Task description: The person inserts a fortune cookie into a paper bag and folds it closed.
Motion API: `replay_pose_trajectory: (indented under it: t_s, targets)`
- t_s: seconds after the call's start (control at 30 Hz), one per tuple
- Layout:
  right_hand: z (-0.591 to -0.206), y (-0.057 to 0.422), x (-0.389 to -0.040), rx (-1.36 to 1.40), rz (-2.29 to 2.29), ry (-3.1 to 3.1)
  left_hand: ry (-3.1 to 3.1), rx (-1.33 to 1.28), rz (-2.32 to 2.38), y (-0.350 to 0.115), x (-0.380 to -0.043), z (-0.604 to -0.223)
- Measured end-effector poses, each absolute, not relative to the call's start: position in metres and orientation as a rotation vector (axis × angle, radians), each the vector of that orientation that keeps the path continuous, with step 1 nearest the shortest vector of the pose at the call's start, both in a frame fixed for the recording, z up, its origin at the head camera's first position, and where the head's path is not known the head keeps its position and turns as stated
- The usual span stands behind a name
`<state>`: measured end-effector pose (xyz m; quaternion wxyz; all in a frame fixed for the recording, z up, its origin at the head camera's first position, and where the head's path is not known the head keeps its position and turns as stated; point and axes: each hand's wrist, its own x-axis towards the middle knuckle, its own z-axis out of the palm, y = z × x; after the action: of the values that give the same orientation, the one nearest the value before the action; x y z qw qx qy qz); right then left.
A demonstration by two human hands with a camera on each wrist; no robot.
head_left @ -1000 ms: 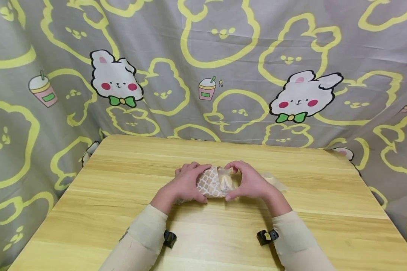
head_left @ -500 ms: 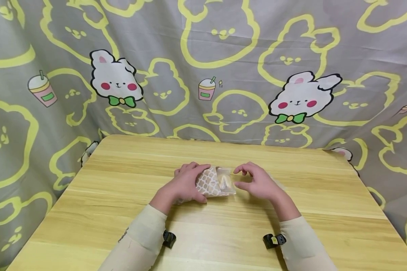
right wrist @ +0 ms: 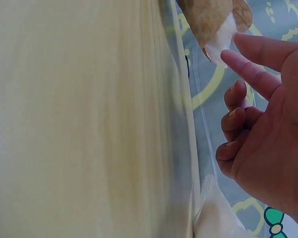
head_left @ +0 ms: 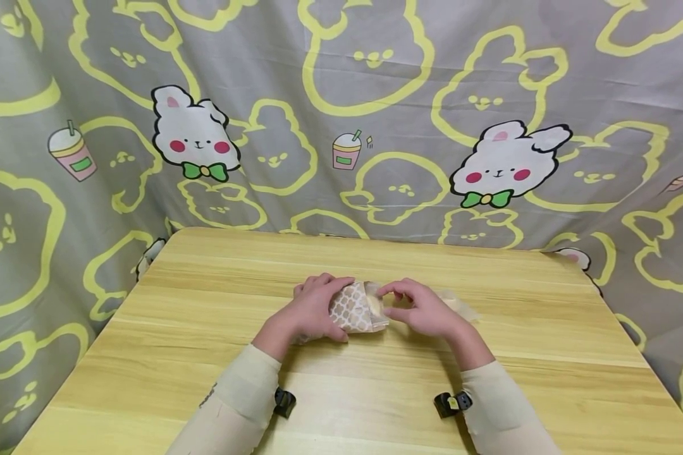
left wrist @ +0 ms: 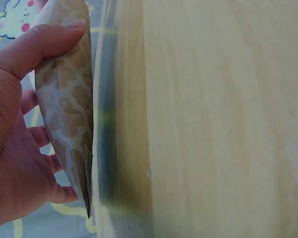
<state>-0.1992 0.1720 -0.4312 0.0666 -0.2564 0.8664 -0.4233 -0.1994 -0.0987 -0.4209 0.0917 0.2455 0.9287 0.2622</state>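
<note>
A brown paper bag (head_left: 350, 308) with a white lattice print lies on its side at mid-table. My left hand (head_left: 316, 309) grips its left part, the thumb over the near side, as the left wrist view of the patterned bag (left wrist: 67, 104) shows. From the bag's right-hand mouth pokes a clear plastic packet (head_left: 375, 304) with something pale inside. The thumb and index finger of my right hand (head_left: 424, 311) reach that packet. In the right wrist view their tips touch the whitish wrapper (right wrist: 223, 37), while the other fingers of the right hand (right wrist: 268, 124) curl beneath.
Partly behind my right hand lies another translucent packet (head_left: 458, 306), whose crimped end (right wrist: 208, 198) shows low in the right wrist view. The wooden table (head_left: 205, 284) meets a printed grey curtain (head_left: 370, 139) at the back.
My right hand drew back right from the packet, then returned with thumb and index closer together. The packet sticks out a little less than half a second ago. The left hand keeps its place.
</note>
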Motion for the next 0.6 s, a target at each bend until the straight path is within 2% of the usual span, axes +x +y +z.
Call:
replay_pose_trajectory:
  t_s: [0.2, 0.6]
  targets:
    - [-0.4328, 0.172, -0.1994, -0.717, -1.264, 2.614, 2.759, 0.729, 0.776, -0.0981, -0.2007, -0.4235]
    - [-0.4313, 0.1625, -0.2013, -0.779, -1.229, 2.648, 2.769, 0.746, 0.768, -0.0954, -0.2001, -0.4234]
